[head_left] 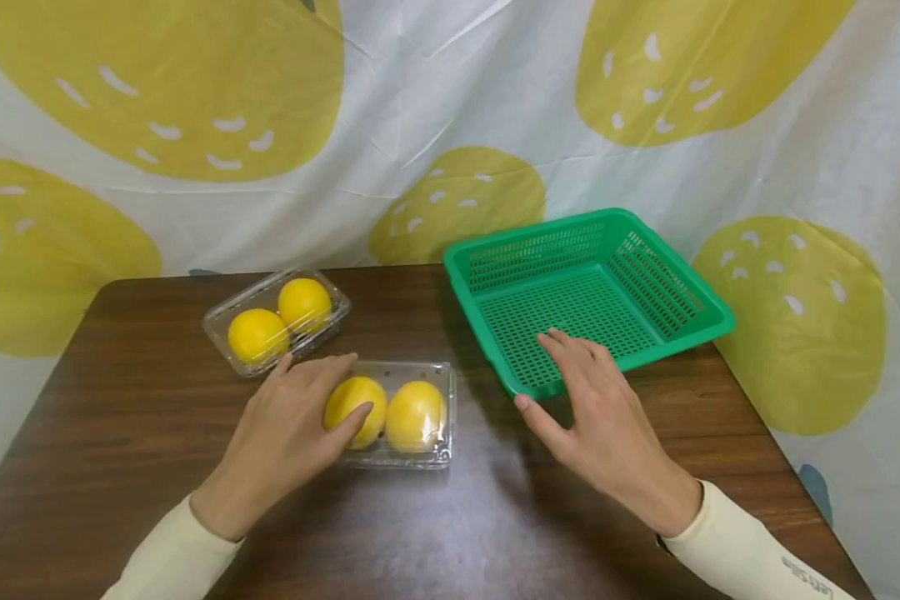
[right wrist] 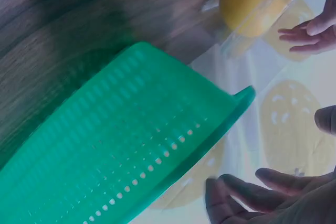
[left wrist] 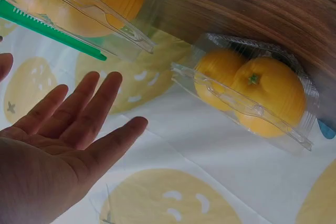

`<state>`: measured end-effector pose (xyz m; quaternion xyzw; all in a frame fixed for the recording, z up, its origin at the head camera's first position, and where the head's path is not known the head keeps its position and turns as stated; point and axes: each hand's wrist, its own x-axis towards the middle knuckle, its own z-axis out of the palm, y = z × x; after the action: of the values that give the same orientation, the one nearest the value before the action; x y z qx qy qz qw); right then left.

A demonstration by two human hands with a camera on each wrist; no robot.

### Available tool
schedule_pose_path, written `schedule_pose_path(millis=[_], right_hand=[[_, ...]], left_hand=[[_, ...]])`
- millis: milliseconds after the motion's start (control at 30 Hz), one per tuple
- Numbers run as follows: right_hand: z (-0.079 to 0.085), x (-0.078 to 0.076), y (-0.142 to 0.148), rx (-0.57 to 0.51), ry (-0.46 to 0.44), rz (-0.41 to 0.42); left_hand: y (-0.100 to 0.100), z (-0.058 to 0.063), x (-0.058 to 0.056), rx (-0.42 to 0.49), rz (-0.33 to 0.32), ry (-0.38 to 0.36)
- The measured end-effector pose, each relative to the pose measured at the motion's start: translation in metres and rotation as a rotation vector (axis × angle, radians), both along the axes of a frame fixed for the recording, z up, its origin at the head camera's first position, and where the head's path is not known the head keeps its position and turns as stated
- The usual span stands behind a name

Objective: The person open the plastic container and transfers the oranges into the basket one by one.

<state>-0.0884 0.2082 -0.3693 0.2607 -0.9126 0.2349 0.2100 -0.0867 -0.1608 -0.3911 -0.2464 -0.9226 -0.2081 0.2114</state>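
Two clear plastic clamshell boxes, each with two yellow-orange oranges, rest on the table. My left hand (head_left: 288, 433) hovers over the left end of the nearer box (head_left: 405, 460), fingers spread, hiding part of an orange (head_left: 356, 408). In the left wrist view, a space separates that hand (left wrist: 68, 140) from the box. Behind it to the left lies the second box (head_left: 315, 337), tilted at an angle. At the back right sits a green plastic basket (head_left: 487, 346) with slotted walls, nothing inside. Above its near rim is my right hand (head_left: 607, 425), fingers loosely bent, gripping nothing.
A dark brown wooden table (head_left: 157, 417) carries everything, its corners rounded. Directly behind its far edge hangs a white cloth (head_left: 390, 108) printed with big yellow shapes, continuing down the right side.
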Motion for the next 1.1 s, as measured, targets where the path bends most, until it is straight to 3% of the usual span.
schedule_pose_path(millis=[167, 433, 1100], right_hand=[[-0.003, 0.005, -0.007, -0.061, 0.041, 0.048], [-0.01, 0.016, -0.018, -0.092, -0.01, 0.109], [-0.037, 0.026, -0.035, -0.172, 0.002, 0.208]], left_hand=[[0.001, -0.002, -0.002, 0.031, -0.045, 0.05], [0.006, -0.004, -0.003, -0.03, -0.136, -0.008], [0.024, -0.009, -0.002, -0.146, -0.213, -0.05]])
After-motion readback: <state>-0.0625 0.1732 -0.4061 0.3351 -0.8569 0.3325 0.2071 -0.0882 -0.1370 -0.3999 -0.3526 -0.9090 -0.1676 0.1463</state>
